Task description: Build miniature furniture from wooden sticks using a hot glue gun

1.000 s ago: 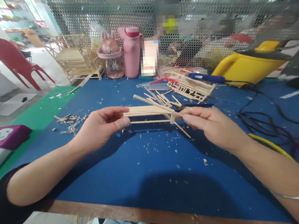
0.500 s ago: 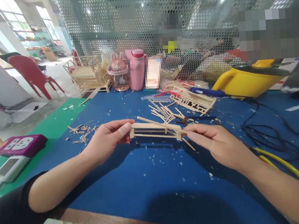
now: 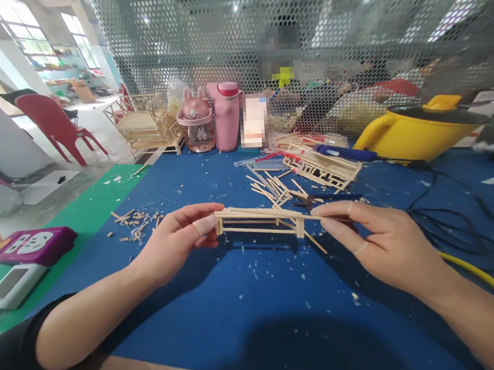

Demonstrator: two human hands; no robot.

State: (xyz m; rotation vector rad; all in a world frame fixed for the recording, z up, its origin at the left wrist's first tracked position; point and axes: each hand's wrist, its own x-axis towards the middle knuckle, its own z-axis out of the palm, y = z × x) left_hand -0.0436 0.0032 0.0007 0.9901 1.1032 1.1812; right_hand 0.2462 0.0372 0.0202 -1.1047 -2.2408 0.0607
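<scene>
My left hand (image 3: 187, 233) grips the left end of a small frame (image 3: 258, 232) built of thin wooden sticks, held up over the blue mat. My right hand (image 3: 367, 233) is closed in a pinch on the right end of a loose wooden stick (image 3: 310, 216), which lies along the frame's top and sticks out past its right end. Where the stick's left end sits on the frame is hard to make out. Behind the frame, dark pliers (image 3: 310, 202) lie close to my right fingers, beside a heap of cut sticks (image 3: 274, 189).
Wood scraps (image 3: 136, 222) lie on the left of the blue mat (image 3: 221, 309). Farther back are a stick-built model (image 3: 145, 124), pink bottles (image 3: 227, 119), a flat stick frame (image 3: 325, 169), a blue-handled tool (image 3: 345, 152) and a yellow pot (image 3: 419, 132). Black cables (image 3: 440, 195) run along the right.
The loose stick's raised left end has come down onto the frame's top. My right hand has moved slightly right, and the stick juts farther past the frame's right end.
</scene>
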